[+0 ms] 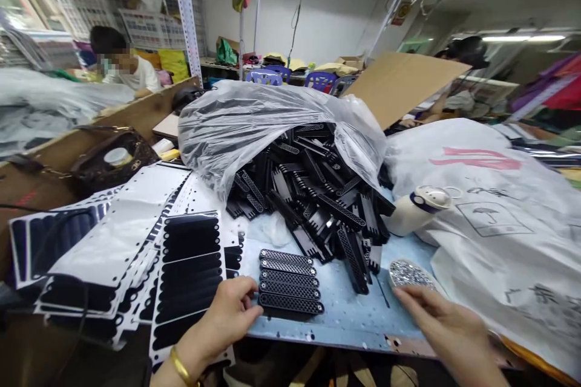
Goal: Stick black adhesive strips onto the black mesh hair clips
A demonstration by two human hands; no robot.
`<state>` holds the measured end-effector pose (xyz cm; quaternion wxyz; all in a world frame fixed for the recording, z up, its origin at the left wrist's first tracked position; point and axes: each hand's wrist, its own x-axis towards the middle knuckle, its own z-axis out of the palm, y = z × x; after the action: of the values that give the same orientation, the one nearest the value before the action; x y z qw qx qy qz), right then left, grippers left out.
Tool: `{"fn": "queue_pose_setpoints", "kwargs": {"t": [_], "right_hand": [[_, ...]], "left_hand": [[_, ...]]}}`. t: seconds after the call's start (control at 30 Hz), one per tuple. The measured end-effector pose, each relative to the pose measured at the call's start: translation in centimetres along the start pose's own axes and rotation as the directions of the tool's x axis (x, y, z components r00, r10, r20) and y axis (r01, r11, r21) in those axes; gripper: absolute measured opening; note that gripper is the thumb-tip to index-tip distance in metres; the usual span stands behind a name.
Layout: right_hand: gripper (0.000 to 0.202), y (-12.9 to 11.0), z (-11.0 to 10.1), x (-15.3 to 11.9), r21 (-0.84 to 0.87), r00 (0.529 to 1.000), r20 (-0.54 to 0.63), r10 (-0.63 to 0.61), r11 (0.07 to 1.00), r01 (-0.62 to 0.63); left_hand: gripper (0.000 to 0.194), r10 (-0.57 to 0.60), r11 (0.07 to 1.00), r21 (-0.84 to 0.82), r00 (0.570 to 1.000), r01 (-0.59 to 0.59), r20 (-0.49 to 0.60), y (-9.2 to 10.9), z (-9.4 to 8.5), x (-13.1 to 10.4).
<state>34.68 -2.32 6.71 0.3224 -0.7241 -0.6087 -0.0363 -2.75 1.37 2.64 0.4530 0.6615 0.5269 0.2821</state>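
Observation:
Several black strips with a textured lattice face (290, 283) lie side by side in a short row on the blue work surface. At their left ends is my left hand (233, 309), fingers curled and thumb apart, with nothing visible between them. My right hand (447, 323) is at the near rim of a round dish of small shiny silver pieces (412, 273). Its finger and thumb are pressed together; whatever they hold is hidden. Behind the row, a heap of similar black plastic parts (313, 184) spills from a clear plastic bag (254, 109).
White sheets with black strip-shaped stickers (190, 272) spread at left, beside a brown handbag (115, 154). A cream bottle (420, 208) and a large white bag (490, 193) are at right. Brown cardboard (403, 84) stands behind. One person (140, 72) sits back left, another is partly hidden at right.

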Motion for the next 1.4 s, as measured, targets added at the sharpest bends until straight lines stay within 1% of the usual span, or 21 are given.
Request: {"fn": "queue_pose_setpoints", "kwargs": {"t": [0.03, 0.07, 0.1, 0.13, 0.17, 0.23, 0.27, 0.33, 0.37, 0.43, 0.53, 0.6, 0.67, 0.77, 0.87, 0.97, 1.03, 1.1, 1.27, 1.4], "right_hand": [[0.035, -1.9, 1.0, -0.8, 0.086, 0.996, 0.036, -0.083, 0.993, 0.079], [0.032, -4.0, 2.2, -1.6, 0.171, 0.981, 0.085, -0.177, 0.972, 0.161], [0.027, -6.2, 3.5, -2.4, 0.260, 0.932, 0.188, -0.310, 0.931, 0.257], [0.026, -8.3, 4.7, -3.2, 0.318, 0.890, 0.226, -0.395, 0.894, 0.316], [0.028, -10.2, 5.9, -3.7, 0.346, 0.864, 0.234, -0.445, 0.869, 0.354], [0.031, -13.1, 7.8, -4.3, 0.329, 0.808, 0.263, -0.527, 0.837, 0.438], [0.031, -14.1, 8.4, -4.4, 0.297, 0.783, 0.279, -0.556, 0.825, 0.480], [0.029, -15.2, 9.1, -4.3, 0.235, 0.738, 0.327, -0.590, 0.807, 0.542], [0.028, -15.4, 9.3, -4.2, 0.214, 0.724, 0.348, -0.596, 0.802, 0.558], [0.026, -15.6, 9.4, -4.0, 0.201, 0.708, 0.381, -0.594, 0.801, 0.564], [0.025, -15.4, 9.1, -4.0, 0.237, 0.712, 0.378, -0.592, 0.805, 0.544], [0.026, -14.9, 8.8, -4.1, 0.281, 0.739, 0.327, -0.589, 0.807, 0.519], [0.027, -13.8, 8.3, -4.2, 0.310, 0.785, 0.235, -0.573, 0.810, 0.499], [0.026, -11.5, 7.7, -4.4, 0.297, 0.842, 0.104, -0.530, 0.824, 0.482], [0.026, -9.6, 7.3, -4.7, 0.286, 0.864, 0.045, -0.502, 0.835, 0.470], [0.024, -8.9, 7.4, -5.3, 0.310, 0.854, 0.073, -0.515, 0.826, 0.471], [0.024, -9.0, 7.6, -5.6, 0.320, 0.843, 0.085, -0.532, 0.816, 0.482], [0.026, -9.3, 7.8, -5.8, 0.320, 0.840, 0.081, -0.537, 0.812, 0.488], [0.030, -9.5, 8.0, -5.9, 0.332, 0.850, 0.076, -0.521, 0.817, 0.472], [0.029, -9.4, 8.0, -5.9, 0.373, 0.862, 0.108, -0.495, 0.824, 0.427]], "left_hand": [[0.015, 0.007, 1.000, 0.002, 1.000, -0.006, -0.007, 0.1, 0.0, 0.0], [0.015, 0.009, 1.000, 0.002, 1.000, -0.009, -0.013, 0.1, 0.0, 0.0], [0.015, 0.008, 1.000, 0.001, 1.000, -0.008, -0.015, 0.1, 0.1, -0.1], [0.015, 0.006, 1.000, 0.000, 1.000, -0.006, -0.013, 0.0, 0.1, -0.1], [0.015, 0.008, 1.000, 0.000, 1.000, -0.008, -0.013, 0.0, 0.2, -0.1], [0.013, 0.032, 0.999, 0.011, 0.999, -0.031, -0.019, -0.1, 0.3, -0.3], [0.013, 0.054, 0.998, 0.017, 0.998, -0.053, -0.026, -0.1, 0.4, -0.3], [0.014, 0.111, 0.994, 0.027, 0.993, -0.110, -0.039, -0.2, 0.6, -0.5], [0.016, 0.144, 0.989, 0.030, 0.989, -0.143, -0.042, -0.3, 0.7, -0.7], [0.023, 0.213, 0.976, 0.043, 0.976, -0.211, -0.050, -0.5, 0.9, -0.9], [0.036, 0.295, 0.952, 0.099, 0.954, -0.289, -0.056, -0.6, 1.1, -1.1], [0.042, 0.326, 0.937, 0.152, 0.944, -0.316, -0.046, -0.4, 1.1, -1.2], [0.045, 0.365, 0.908, 0.226, 0.931, -0.352, -0.016, -0.2, 0.9, -1.1], [0.039, 0.450, 0.819, 0.370, 0.891, -0.439, 0.061, 0.3, 0.7, -1.0], [0.030, 0.520, 0.702, 0.496, 0.844, -0.511, 0.133, 0.6, 0.5, -1.0], [0.028, 0.558, 0.602, 0.584, 0.810, -0.544, 0.180, 0.8, 0.3, -1.2], [0.029, 0.560, 0.567, 0.611, 0.803, -0.552, 0.204, 0.7, 0.0, -1.4], [0.032, 0.556, 0.550, 0.627, 0.802, -0.552, 0.219, 0.3, -0.4, -1.6], [0.041, 0.554, 0.529, 0.650, 0.802, -0.546, 0.223, -0.8, -1.5, -1.8], [0.043, 0.562, 0.500, 0.669, 0.793, -0.550, 0.232, -1.1, -1.6, -2.1]]}}
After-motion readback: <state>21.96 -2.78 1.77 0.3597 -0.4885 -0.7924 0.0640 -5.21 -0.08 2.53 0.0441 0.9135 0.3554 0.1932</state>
